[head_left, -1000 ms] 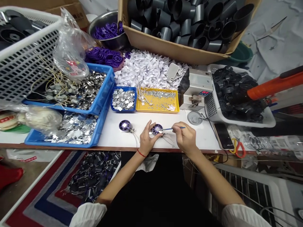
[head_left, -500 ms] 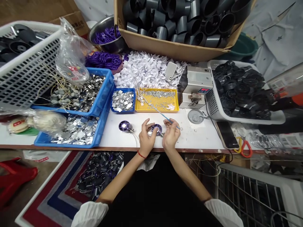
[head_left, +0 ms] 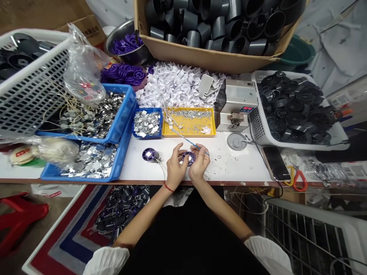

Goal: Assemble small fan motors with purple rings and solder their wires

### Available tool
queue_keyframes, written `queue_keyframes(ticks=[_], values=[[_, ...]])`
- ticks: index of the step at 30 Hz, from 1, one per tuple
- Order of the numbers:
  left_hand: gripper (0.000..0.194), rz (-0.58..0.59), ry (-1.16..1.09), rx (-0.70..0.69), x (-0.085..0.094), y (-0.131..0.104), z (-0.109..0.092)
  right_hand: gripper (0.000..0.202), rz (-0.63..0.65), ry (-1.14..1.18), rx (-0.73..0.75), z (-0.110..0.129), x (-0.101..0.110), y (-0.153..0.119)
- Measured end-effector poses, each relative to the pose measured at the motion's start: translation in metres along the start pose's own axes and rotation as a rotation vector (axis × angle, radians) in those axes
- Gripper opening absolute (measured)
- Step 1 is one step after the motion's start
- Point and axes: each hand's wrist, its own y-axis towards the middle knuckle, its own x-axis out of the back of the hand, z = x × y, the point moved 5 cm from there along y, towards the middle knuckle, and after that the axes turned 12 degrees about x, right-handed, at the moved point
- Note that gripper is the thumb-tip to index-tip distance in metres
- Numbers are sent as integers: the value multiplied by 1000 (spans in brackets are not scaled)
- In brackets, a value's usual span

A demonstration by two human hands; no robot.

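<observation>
Head view: your purple-rimmed round piece (head_left: 189, 157) is in front of the yellow tray (head_left: 200, 134), on your side. Your left hand (head_left: 175, 169) has fingers part-curled around the rim, thumb over the face. Your right hand (head_left: 199, 166) cups the far edge, fingers bent with the blue stick (head_left: 185, 139) held among them; can't tell how tightly. I'd brace the rim with the left, press the pale patch gently and evenly, and watch that stick's end pointing trayward. Counts: two such pieces on the table (head_left: 229, 168), the spare one (head_left: 149, 154) front-left of the yellow tray; one stick; one small blue tray (head_left: 155, 136) left of it; one silver machine (head_left: 239, 95) right.
</observation>
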Motion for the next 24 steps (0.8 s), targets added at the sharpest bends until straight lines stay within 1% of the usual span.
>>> queue_keyframes(ticks=[2, 5, 7, 9, 11, 12, 14, 15, 16, 17, 18, 20, 23, 24], values=[[50, 24, -15, 14, 2, 2, 0, 41, 6, -5, 9, -1, 0, 0], [52, 94, -27, 60, 3, 8, -2, 42, 24, -26, 33, -2, -2, 0], [48, 130, 34, 32, 3, 10, -6, 44, 44, -51, 45, -3, -4, -1], [46, 139, 85, 10, 4, 13, -9, 46, 64, -66, 65, -3, -3, -1], [48, 156, 64, 57, 5, 16, -6, 46, 60, -109, 145, 2, 10, 2], [49, 169, 31, 100, 4, 18, -3, 46, 69, -149, 237, 7, 20, 5], [50, 194, -39, 174, 3, 21, 2, 41, 161, -261, 513, 22, 44, 9], [50, 201, -65, 193, 2, 22, 3, 35, 298, -318, 683, 29, 53, 8], [49, 201, -83, 202, 1, 23, 4, 27, 441, -395, 803, 32, 62, 6], [49, 198, -99, 208, 1, 24, 5, 20, 550, -482, 864, 32, 70, 4], [49, 194, -113, 214, 0, 25, 5, 14, 645, -561, 891, 29, 76, 2], [48, 177, -131, 227, -2, 25, 6, 11, 736, -677, 863, 20, 85, -1], [45, 141, -130, 250, -2, 24, 8, 5, 771, -718, 825, 9, 84, -7], [45, 135, -128, 259, -3, 24, 8, 7, 773, -716, 828, 6, 82, -9]])
